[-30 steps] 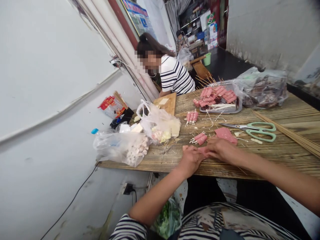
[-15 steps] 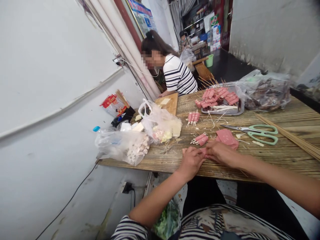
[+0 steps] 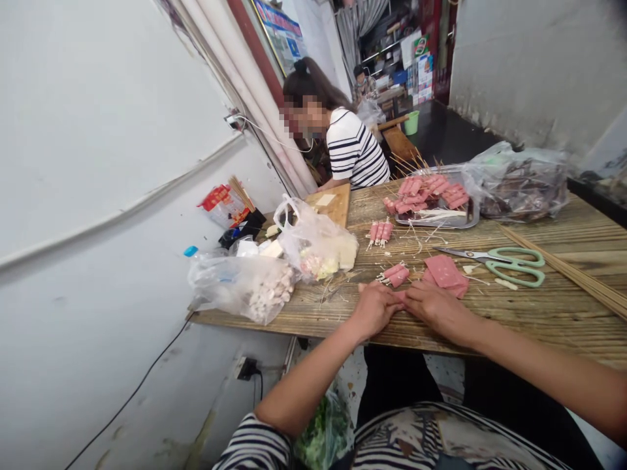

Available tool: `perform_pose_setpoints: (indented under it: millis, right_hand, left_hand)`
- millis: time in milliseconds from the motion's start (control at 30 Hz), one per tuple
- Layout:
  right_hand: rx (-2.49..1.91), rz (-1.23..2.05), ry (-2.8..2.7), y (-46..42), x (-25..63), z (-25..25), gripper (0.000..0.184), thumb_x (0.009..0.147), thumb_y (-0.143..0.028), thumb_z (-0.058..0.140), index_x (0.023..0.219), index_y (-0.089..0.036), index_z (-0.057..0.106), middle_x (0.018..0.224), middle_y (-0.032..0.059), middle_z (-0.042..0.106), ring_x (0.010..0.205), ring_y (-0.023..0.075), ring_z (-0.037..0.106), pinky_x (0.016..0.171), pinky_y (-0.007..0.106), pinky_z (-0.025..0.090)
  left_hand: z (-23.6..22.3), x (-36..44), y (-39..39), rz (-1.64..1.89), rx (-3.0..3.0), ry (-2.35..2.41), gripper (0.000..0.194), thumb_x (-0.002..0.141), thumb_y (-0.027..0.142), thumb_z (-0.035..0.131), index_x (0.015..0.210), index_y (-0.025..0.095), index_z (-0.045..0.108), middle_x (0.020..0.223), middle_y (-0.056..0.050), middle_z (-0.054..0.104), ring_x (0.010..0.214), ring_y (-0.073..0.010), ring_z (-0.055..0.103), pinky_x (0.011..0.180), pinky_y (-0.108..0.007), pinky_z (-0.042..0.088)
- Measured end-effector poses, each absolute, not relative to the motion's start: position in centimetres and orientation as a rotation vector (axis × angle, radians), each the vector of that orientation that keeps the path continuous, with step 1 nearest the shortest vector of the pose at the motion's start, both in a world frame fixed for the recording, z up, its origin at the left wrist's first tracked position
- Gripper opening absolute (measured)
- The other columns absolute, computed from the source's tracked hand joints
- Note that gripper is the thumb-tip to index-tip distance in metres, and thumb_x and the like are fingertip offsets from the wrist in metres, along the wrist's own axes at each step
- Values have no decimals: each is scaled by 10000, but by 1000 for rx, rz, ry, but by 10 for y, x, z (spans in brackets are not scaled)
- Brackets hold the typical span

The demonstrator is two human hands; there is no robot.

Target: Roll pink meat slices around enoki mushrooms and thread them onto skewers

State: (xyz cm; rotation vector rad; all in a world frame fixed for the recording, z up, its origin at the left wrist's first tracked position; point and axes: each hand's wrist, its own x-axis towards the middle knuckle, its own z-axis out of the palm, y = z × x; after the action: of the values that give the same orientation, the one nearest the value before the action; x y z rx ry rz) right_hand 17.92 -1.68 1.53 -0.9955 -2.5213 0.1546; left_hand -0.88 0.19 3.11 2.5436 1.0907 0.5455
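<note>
One left hand (image 3: pixel 376 309), one right hand (image 3: pixel 441 312), one pair of scissors (image 3: pixel 482 256), one metal tray (image 3: pixel 473 217), one cutting board (image 3: pixel 341 205), two small clusters of pink rolls (image 3: pixel 380 231) and three large translucent bags (image 3: pixel 522 184) share one wooden table (image 3: pixel 553 307), with two other people (image 3: pixel 360 147) beyond.

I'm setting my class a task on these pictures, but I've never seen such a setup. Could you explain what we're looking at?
There is no machine here: a person works with two bare hands, filmed by one camera worn on the head, looking forward and down. The left hand and right hand have their fingers on a pink piece, which they partly hide. On the wooden table lie small pink rolls, flat pink slices, green-handled scissors and thin sticks. Further back stands a metal tray of skewered rolls; plastic bags sit to the left. Beyond, another person in a striped top sits.
</note>
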Motion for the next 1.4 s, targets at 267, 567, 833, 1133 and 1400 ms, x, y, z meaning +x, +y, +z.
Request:
perform_pose_setpoints:
  millis: [267,567,833,1133,1400]
  right_hand:
    - [-983,647,-2578,22,184,32,284,896,-326,503,774,-178,712,799,81,672,763,177,579,693,284,419]
    - [-1002,315,-2470,-3,183,25,318,943,-273,398,901,-159,692,953,123,646,937,228,531,840,386,421]
    - [-868,627,-2497,17,184,33,403,948,-400,397,810,-170,698,871,105,673,839,184,579,793,318,439]
    - [-1023,863,-2572,37,187,48,191,807,-255,589,677,-174,703,772,46,706,737,159,597,664,258,409]
    - [-1030,692,-2545,7,185,40,258,882,-322,531,768,-183,716,761,72,667,737,182,570,680,300,411]
  left_hand:
    - [16,-6,-20,806,2756,1213,185,929,286,542,944,230,717,987,-35,742,914,-191,572,806,-379,339]
    - [27,-4,0,684,2545,1185,195,898,321,588,839,261,763,858,-15,762,821,-179,621,810,-369,374]
    - [34,-4,6,606,2432,1260,211,880,361,607,796,251,765,821,-17,750,814,-179,622,768,-353,390]
    - [12,-3,-13,706,2819,1266,255,971,276,454,944,191,693,896,-37,733,872,-183,568,771,-367,358]
    - [22,-11,-19,611,2780,1147,281,962,306,467,873,206,715,803,-36,726,814,-181,566,753,-358,372]
